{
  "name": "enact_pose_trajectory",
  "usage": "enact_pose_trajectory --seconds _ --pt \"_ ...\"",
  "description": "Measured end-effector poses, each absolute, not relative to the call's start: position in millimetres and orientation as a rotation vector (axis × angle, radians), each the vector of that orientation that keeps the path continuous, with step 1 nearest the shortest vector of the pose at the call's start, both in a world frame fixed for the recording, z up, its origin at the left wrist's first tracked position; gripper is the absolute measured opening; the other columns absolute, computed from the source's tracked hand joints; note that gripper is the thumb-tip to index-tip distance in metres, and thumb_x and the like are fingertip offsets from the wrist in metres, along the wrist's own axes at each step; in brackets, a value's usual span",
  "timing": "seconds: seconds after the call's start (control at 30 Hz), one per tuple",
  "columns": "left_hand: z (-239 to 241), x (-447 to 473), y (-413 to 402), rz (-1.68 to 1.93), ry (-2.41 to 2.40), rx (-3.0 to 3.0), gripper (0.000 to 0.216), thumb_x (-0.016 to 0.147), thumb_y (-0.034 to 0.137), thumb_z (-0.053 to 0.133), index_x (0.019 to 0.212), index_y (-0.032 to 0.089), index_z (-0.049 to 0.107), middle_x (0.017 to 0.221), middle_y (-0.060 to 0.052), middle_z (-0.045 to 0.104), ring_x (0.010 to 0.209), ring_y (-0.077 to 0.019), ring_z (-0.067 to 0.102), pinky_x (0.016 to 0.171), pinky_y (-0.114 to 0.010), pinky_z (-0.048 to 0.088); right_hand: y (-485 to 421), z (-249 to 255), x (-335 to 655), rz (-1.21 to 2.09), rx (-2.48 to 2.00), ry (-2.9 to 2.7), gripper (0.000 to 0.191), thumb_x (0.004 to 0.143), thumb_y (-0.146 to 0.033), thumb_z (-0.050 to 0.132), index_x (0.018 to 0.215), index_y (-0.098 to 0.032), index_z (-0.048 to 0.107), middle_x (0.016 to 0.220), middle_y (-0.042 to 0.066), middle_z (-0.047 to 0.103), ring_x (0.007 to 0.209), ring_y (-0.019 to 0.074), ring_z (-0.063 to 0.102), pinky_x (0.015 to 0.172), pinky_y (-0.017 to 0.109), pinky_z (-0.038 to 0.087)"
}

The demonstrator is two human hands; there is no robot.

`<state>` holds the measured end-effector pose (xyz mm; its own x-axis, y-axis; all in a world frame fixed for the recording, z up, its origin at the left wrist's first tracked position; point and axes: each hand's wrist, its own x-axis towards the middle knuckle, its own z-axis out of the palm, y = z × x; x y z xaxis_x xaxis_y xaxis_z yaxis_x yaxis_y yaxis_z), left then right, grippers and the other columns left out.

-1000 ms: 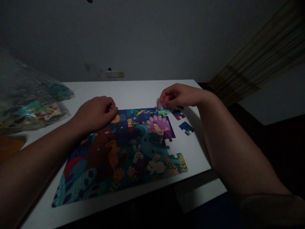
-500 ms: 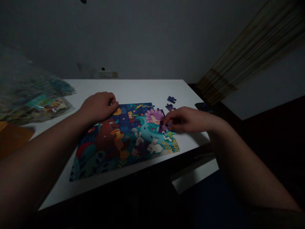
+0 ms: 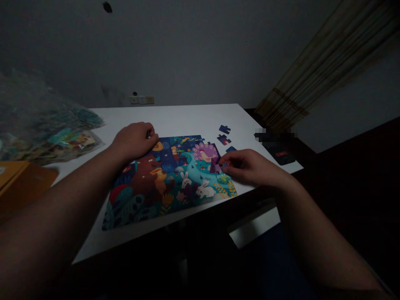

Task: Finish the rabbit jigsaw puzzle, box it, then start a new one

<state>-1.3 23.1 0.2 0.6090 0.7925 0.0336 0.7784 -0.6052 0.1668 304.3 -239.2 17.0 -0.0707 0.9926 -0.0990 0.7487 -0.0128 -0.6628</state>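
Observation:
A colourful jigsaw puzzle (image 3: 184,179) with a bear, rabbits and a peacock lies on the white table, its right edge stepped and irregular. At that edge my right hand (image 3: 250,166) pinches a purple puzzle piece (image 3: 215,166) between thumb and fingers, low over the picture beside the peacock. Whether the piece lies flat in its spot I cannot tell. My left hand (image 3: 136,141) rests closed at the puzzle's upper left edge, fingers curled, nothing visible in them. Loose dark blue pieces lie beyond my right hand: one puzzle piece (image 3: 224,129), a second piece (image 3: 224,139) and a partly hidden third piece (image 3: 231,149).
Clear plastic bags (image 3: 68,133) with colourful contents stand at the left, by an orange-brown box (image 3: 25,177). Dark items (image 3: 281,154) lie at the table's right edge. Behind the white table (image 3: 175,118) is a wall with sockets (image 3: 142,100); a curtain (image 3: 290,83) hangs right.
My right hand has shifted slightly down and right, still pinching the purple piece, and a third loose piece now shows. My left hand keeps its place at the puzzle while the view shifts slightly.

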Motion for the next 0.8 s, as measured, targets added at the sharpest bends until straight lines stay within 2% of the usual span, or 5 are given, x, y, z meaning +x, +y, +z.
enact_pose_trajectory --seconds 0.2,0.33,0.4,0.67,0.8 --pt "-6.6 -2.1 28.2 0.189 1.296 2.701 0.043 0.094 0.053 0.05 0.108 0.022 0.077 0.111 -0.016 0.08 0.092 -0.0329 0.07 0.078 -0.042 0.048 -251.3 2.1 299.4 0.606 -1.667 -1.85 0.021 0.104 -0.038 0.078 0.118 -0.024 0.088 0.111 0.009 0.083 0.095 0.0253 0.077 0.085 0.038 0.059" --pt "-6.1 -2.2 27.3 0.189 1.3 2.693 0.044 0.095 0.054 0.05 0.108 0.022 0.077 0.11 -0.016 0.079 0.091 -0.0322 0.069 0.077 -0.042 0.046 -261.3 -18.2 300.5 0.425 -1.597 -1.771 0.02 0.099 -0.04 0.089 0.117 -0.031 0.089 0.133 0.011 0.072 0.127 0.032 0.072 0.106 0.047 0.061" --pt "-4.8 -1.9 26.3 0.182 1.312 2.691 0.045 0.094 0.054 0.05 0.108 0.022 0.077 0.11 -0.015 0.079 0.09 -0.0325 0.069 0.077 -0.042 0.046 -263.3 -24.4 301.3 0.384 -1.594 -1.745 0.025 0.098 -0.04 0.091 0.121 -0.032 0.087 0.139 0.011 0.067 0.136 0.0336 0.067 0.113 0.052 0.059" --pt "-3.1 -1.6 27.5 0.164 1.311 2.683 0.044 0.092 0.057 0.051 0.102 0.022 0.076 0.101 -0.014 0.077 0.084 -0.0318 0.066 0.075 -0.041 0.044 -261.7 -26.0 296.3 0.387 -1.663 -1.59 0.061 0.091 -0.046 0.098 0.144 -0.031 0.073 0.145 0.012 0.069 0.133 0.035 0.069 0.113 0.053 0.06" --pt "-2.7 -1.8 27.5 0.175 1.309 2.669 0.041 0.09 0.057 0.053 0.098 0.023 0.074 0.097 -0.013 0.075 0.082 -0.0313 0.064 0.075 -0.041 0.043 -263.9 -29.5 296.2 0.498 -1.673 -1.496 0.068 0.09 -0.042 0.099 0.15 -0.031 0.07 0.129 0.009 0.076 0.113 0.03 0.075 0.103 0.049 0.062"
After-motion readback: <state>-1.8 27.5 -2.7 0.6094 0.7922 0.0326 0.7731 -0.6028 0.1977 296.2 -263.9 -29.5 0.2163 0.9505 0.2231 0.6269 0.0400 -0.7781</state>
